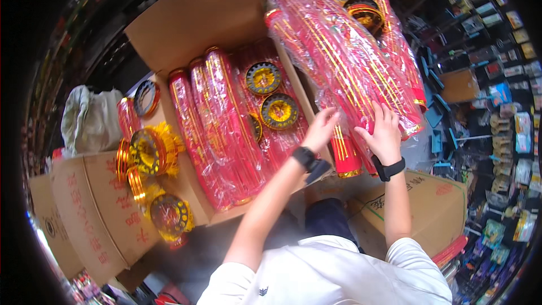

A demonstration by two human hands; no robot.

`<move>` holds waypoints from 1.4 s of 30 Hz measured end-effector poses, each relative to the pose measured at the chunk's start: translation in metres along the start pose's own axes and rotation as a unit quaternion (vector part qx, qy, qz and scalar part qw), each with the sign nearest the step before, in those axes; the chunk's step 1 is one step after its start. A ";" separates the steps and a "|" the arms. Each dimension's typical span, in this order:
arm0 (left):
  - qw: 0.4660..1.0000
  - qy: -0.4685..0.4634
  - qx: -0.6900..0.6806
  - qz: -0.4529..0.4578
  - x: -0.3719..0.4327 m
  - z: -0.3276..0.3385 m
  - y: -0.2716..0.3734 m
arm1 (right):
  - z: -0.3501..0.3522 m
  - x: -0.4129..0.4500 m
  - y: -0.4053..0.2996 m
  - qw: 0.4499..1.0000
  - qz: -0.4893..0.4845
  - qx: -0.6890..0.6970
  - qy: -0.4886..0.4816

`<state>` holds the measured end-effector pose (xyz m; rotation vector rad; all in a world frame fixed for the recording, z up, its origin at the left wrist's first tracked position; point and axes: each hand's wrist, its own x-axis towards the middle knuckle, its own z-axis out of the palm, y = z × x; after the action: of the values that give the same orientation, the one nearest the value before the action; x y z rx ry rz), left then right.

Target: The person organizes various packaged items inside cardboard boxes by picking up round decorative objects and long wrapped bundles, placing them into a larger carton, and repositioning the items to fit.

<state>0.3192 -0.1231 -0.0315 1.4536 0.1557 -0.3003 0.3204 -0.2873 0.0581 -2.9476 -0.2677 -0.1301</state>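
A pile of red cylindrical bundles with gold stripes, wrapped in clear plastic (338,51), lies right of an open cardboard box (203,17). My right hand (382,133) rests on the lower end of the pile, fingers spread. My left hand (321,127) is at the pile's left edge beside a red bundle with a gold rim (348,156); its fingers are bent, and whether they grip the plastic is unclear. Inside the box lie more wrapped red bundles (220,127) and black-and-gold round end pieces with yellow fringe (279,111).
Loose round pieces with yellow fringe (146,150) lie on the box's left flap. A pale woven sack (91,118) stands behind them. A closed carton (423,207) is at lower right, and hanging packaged goods (523,131) line the right side.
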 end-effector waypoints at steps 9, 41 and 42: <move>0.988 0.042 -0.137 -0.063 0.022 0.050 -0.004 | 0.016 -0.002 -0.015 0.993 -0.077 -0.076 0.042; 0.956 -0.023 -0.280 -0.079 0.004 -0.048 0.018 | -0.006 0.004 0.016 0.962 -0.141 0.229 0.043; 0.943 -0.030 -0.324 -0.075 -0.002 -0.049 0.024 | -0.012 -0.004 0.003 0.942 -0.129 0.308 0.044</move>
<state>0.3279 -0.0720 -0.0135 0.7779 0.2858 -0.3743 0.3159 -0.2932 0.0690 -2.2699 -0.5641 -0.1745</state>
